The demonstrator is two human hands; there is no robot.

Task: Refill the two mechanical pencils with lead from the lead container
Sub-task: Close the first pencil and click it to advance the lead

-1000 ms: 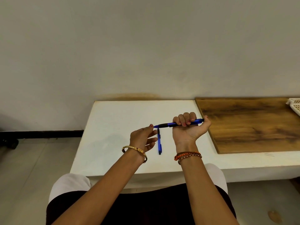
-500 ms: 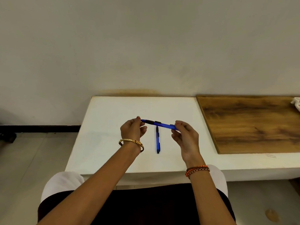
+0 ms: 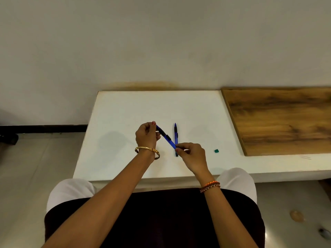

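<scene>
Blue plastic pencil (image 3: 165, 136), light, slick: my left hand (image 3: 146, 136) pinches its tip end, right hand (image 3: 190, 154) its cap end; second pencil (image 3: 176, 138) lies just beyond.

Plain off-white wall (image 3: 161, 42) fills the whole top half, with a brownish stain (image 3: 143, 85) right where it meets the white table (image 3: 125, 113). A wooden board (image 3: 279, 119) lies on the table's right side. Pale tiled floor (image 3: 35, 158) on the left, black baseboard (image 3: 43, 127) along the wall. Soft, even light.
</scene>
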